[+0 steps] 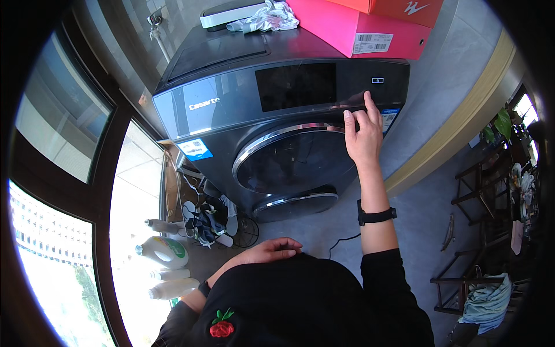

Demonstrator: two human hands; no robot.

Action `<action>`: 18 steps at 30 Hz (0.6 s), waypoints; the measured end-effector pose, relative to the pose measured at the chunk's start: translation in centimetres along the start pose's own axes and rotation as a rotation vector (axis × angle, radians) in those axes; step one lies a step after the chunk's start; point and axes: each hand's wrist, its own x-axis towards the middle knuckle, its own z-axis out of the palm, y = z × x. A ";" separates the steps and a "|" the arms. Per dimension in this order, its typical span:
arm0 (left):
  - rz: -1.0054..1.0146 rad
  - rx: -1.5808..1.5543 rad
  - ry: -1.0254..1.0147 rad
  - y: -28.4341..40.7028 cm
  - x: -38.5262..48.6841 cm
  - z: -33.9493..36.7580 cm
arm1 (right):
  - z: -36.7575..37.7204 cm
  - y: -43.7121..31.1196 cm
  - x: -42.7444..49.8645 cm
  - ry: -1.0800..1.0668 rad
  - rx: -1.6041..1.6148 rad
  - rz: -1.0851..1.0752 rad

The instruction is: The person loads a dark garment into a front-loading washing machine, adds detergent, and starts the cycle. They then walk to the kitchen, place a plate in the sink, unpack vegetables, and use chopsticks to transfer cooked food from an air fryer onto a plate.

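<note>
A dark Casarte washing machine [234, 97] stands before me, with a dark display panel [297, 86] that shows no lit picture. My right hand [364, 130] is empty, its index finger stretched up just below the small power button [377, 80]; whether the fingertip touches the control panel, I cannot tell. The large round door [295, 160] with its chrome rim is closed, and a second, lower door [297, 207] shows under it. Against the front of my black shirt rests my left hand [275, 250], fingers slightly bent, holding nothing visible.
Pink and orange boxes [325, 21] and a crumpled cloth [275, 17] lie on the machine. Detergent bottles [164, 252] and a cluttered rack [208, 221] stand at left by the window. A wooden door frame [451, 117] rises at right, with chairs [477, 191] beyond.
</note>
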 end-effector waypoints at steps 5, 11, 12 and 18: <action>0.009 0.013 -0.007 0.0 0.3 0.0 | -0.1 0.0 0.0 0.001 0.010 -0.002; 0.006 0.018 0.012 0.2 0.1 0.3 | -0.3 -0.5 0.2 0.010 0.017 0.008; 0.004 0.014 0.018 0.2 0.1 0.4 | -0.3 -0.7 0.2 0.024 0.048 0.021; 0.026 -0.084 0.029 -0.6 0.1 0.2 | -0.4 -2.8 0.5 0.114 0.137 -0.021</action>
